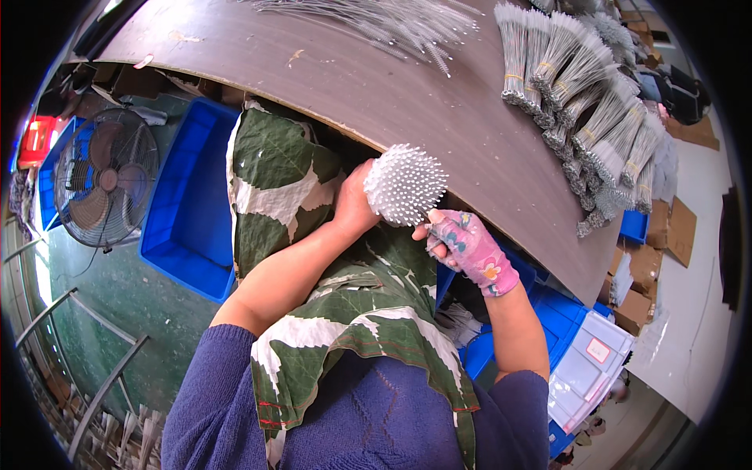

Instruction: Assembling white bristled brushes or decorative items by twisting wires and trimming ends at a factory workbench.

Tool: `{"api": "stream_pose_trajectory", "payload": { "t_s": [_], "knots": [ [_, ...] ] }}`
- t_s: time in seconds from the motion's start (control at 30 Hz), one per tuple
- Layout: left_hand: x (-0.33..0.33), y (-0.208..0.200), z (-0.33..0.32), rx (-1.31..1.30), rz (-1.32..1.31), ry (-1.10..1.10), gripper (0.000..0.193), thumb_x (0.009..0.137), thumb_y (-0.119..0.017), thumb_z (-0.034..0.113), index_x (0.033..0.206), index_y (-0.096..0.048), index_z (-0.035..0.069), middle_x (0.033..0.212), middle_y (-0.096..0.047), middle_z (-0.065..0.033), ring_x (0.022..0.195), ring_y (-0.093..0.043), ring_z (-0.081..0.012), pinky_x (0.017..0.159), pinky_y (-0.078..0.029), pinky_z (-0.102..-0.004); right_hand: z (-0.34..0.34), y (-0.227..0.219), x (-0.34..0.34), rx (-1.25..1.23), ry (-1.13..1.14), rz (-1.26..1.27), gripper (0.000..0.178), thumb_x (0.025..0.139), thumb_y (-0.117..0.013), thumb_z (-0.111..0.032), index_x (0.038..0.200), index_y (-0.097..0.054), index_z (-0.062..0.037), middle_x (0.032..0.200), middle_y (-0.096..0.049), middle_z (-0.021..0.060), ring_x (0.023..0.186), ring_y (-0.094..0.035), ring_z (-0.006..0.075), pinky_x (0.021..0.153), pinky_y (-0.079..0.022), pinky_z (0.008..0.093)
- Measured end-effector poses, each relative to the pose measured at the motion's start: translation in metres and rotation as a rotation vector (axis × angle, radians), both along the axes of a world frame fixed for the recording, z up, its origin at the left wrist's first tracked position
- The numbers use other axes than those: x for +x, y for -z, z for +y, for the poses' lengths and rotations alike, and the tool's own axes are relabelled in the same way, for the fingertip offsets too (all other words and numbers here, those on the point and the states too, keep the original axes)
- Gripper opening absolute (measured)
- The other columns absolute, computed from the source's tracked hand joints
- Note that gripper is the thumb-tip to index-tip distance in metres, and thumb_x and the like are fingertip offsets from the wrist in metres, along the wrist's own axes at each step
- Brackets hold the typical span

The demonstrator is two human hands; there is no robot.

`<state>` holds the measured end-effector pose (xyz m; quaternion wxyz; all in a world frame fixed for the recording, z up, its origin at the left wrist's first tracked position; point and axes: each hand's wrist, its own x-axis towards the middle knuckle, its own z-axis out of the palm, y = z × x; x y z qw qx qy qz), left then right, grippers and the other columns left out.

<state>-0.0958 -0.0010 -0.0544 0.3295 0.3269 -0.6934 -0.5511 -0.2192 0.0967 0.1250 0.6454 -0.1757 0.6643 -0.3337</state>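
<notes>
My bare left hand is wrapped round a thick bundle of thin wire brushes, held in front of my body at the table's edge. The bundle's white tips face up in a rounded dome, and its lower part is hidden. My right hand, in a pink flowered glove with bare fingertips, is at the bundle's lower right side. Its thumb and fingers are pinched together close to the tips. Whatever they hold is too small to make out.
Loose wire brushes lie across the brown table. Banded brush bundles are piled at its right. A blue bin and a standing fan are on the left. A pale lidded box sits at lower right.
</notes>
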Motion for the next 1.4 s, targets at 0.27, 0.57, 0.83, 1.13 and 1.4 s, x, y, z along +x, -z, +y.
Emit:
{"api": "stream_pose_trajectory", "payload": {
  "t_s": [0.27,0.57,0.83,1.13,1.4],
  "knots": [
    [0.0,0.003,0.0,-0.006,0.007,0.002,0.031,0.071,-0.068,0.011,0.099,-0.056,0.005,0.092,-0.061,-0.0124,0.09,-0.06,-0.0334,0.076,-0.049,-0.038,-0.003,-0.001,0.005,-0.048,-0.169,0.265,0.035,0.094,-0.053,-0.033,0.084,-0.065,-0.0018,0.068,-0.054,-0.0013,0.062,-0.046,0.006,0.058,-0.039,0.022],
    [0.002,-0.004,-0.002,0.005,-0.015,0.039,0.035,0.072,-0.068,0.012,0.105,-0.057,0.005,0.097,-0.063,-0.0141,0.094,-0.061,-0.0337,0.079,-0.049,-0.0376,-0.001,0.006,0.003,-0.062,-0.008,0.137,0.039,0.095,-0.049,-0.036,0.085,-0.065,-0.0011,0.058,-0.05,-0.0033,0.046,-0.039,0.0034,0.042,-0.029,0.0183],
    [0.003,-0.004,-0.002,0.083,-0.046,0.068,0.047,0.072,-0.07,0.016,0.115,-0.055,0.009,0.107,-0.063,-0.0154,0.103,-0.06,-0.0329,0.086,-0.048,-0.037,-0.008,-0.003,-0.009,0.002,-0.125,0.105,0.047,0.095,-0.047,-0.044,0.09,-0.066,-0.001,0.059,-0.052,-0.0038,0.045,-0.041,0.0019,0.04,-0.03,0.0163],
    [0.005,-0.018,-0.006,0.158,-0.04,0.097,0.046,0.072,-0.07,0.015,0.115,-0.056,0.008,0.107,-0.064,-0.0148,0.104,-0.061,-0.0299,0.087,-0.047,-0.0348,-0.014,-0.001,-0.008,-0.009,-0.127,0.1,0.05,0.094,-0.046,-0.047,0.086,-0.066,-0.0014,0.059,-0.053,-0.0031,0.044,-0.041,0.0018,0.04,-0.03,0.0156],
    [0.007,-0.018,-0.004,0.128,-0.021,0.101,0.044,0.071,-0.07,0.014,0.113,-0.058,0.007,0.106,-0.065,-0.0136,0.103,-0.062,-0.0279,0.086,-0.047,-0.0339,-0.011,0.003,-0.003,-0.045,-0.047,0.11,0.051,0.093,-0.048,-0.048,0.084,-0.065,-0.0004,0.057,-0.052,-0.0015,0.043,-0.041,0.0032,0.039,-0.03,0.0165]
  ]
}}
